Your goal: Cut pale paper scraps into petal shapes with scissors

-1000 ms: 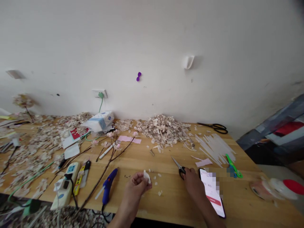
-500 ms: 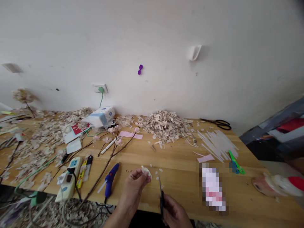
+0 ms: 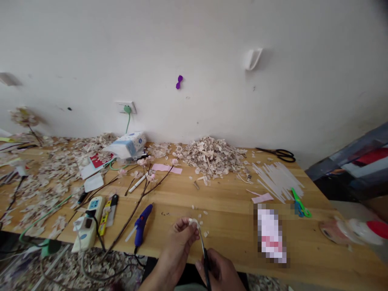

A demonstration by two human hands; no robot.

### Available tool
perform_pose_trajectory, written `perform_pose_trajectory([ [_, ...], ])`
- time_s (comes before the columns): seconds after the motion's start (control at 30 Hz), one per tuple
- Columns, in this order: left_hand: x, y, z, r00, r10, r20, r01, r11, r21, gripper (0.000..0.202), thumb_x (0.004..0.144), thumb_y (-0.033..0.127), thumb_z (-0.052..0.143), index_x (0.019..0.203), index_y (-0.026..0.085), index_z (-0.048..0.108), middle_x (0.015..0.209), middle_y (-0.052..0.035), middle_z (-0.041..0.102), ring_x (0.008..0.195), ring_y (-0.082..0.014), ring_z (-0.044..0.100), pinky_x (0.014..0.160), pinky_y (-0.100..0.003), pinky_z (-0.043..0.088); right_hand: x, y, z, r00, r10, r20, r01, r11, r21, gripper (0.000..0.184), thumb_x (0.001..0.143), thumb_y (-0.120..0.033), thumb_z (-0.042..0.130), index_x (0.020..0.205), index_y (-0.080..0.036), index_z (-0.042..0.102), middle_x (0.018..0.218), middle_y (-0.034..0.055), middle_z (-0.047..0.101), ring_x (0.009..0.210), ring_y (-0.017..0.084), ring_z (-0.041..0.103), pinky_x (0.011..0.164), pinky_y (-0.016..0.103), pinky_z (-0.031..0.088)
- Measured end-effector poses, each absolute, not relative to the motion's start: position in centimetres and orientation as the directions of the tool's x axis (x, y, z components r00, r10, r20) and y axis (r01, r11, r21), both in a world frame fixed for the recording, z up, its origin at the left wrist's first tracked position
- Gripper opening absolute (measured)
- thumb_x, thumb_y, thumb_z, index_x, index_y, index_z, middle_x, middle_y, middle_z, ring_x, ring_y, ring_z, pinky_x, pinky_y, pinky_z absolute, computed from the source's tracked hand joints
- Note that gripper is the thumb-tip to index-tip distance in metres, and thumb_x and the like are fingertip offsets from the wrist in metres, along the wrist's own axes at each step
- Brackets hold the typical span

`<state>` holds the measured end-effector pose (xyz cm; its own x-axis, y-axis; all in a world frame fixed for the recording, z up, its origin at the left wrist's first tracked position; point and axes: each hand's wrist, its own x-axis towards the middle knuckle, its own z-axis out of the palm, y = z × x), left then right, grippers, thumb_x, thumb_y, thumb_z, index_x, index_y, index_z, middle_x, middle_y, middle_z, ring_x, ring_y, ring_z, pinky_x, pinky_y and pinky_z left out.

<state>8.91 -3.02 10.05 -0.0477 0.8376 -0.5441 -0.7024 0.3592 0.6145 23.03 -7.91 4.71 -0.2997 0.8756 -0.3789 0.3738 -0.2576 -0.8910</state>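
My left hand (image 3: 180, 238) is closed in a pinch on a small white petal piece (image 3: 193, 222) just above the near table edge. My right hand (image 3: 218, 270) grips small black-handled scissors (image 3: 203, 246), whose thin blades point up and reach the petal piece. Both hands sit close together at the bottom centre. A few white scraps (image 3: 202, 212) lie on the wood right behind them.
On the wooden table (image 3: 224, 202) lie a blue glue gun (image 3: 142, 220), bare twigs (image 3: 142, 194), a power strip (image 3: 87, 223), a phone (image 3: 269, 234), green scissors (image 3: 300, 204), black scissors (image 3: 277, 153), white sticks (image 3: 277, 182) and a petal heap (image 3: 212, 157) by the wall.
My right hand picked the scissors up from beside the phone and brought them left to the petal piece. My left hand kept its pinch and dropped slightly toward me.
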Motion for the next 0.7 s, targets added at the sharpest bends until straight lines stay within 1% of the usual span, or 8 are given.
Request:
perform_pose_trajectory([
  [0.2, 9.0, -3.0, 10.1, -0.023, 0.845, -0.534, -0.684, 0.376, 0.625, 0.034, 0.052, 0.028, 0.096, 0.07, 0.014, 0.072, 0.068, -0.0005, 0.069, 0.061, -0.009, 0.061, 0.063, -0.02, 0.051, 22.7, -7.3, 6.1, -0.272, 0.885, -0.377, 0.323, -0.285, -0.902, 0.038, 0.083, -0.056, 0.056, 0.07, -0.021, 0.048, 0.063, -0.0048, 0.041, 0.061, 0.013, 0.038, 0.056, 0.025, 0.029],
  [0.37, 9.0, -2.8, 9.8, -0.009, 0.847, -0.531, -0.667, 0.39, 0.635, 0.033, 0.053, 0.029, 0.096, 0.07, 0.015, 0.073, 0.068, -0.0003, 0.069, 0.061, -0.0088, 0.061, 0.063, -0.02, 0.051, 23.0, -6.6, 7.6, -0.254, 0.885, -0.391, 0.385, -0.278, -0.88, 0.039, 0.082, -0.053, 0.06, 0.064, -0.023, 0.041, 0.059, -0.0061, 0.038, 0.059, 0.012, 0.035, 0.055, 0.026, 0.027],
  [0.7, 8.6, -2.5, 9.9, 0.002, 0.839, -0.544, -0.616, 0.43, 0.66, 0.035, 0.05, 0.031, 0.097, 0.068, 0.014, 0.072, 0.064, 0.0, 0.069, 0.059, -0.0087, 0.061, 0.062, -0.02, 0.05, 23.6, -6.6, 7.4, -0.265, 0.885, -0.383, 0.454, -0.236, -0.859, 0.037, 0.084, -0.05, 0.057, 0.064, -0.022, 0.046, 0.059, -0.0044, 0.045, 0.059, 0.013, 0.04, 0.055, 0.025, 0.03],
])
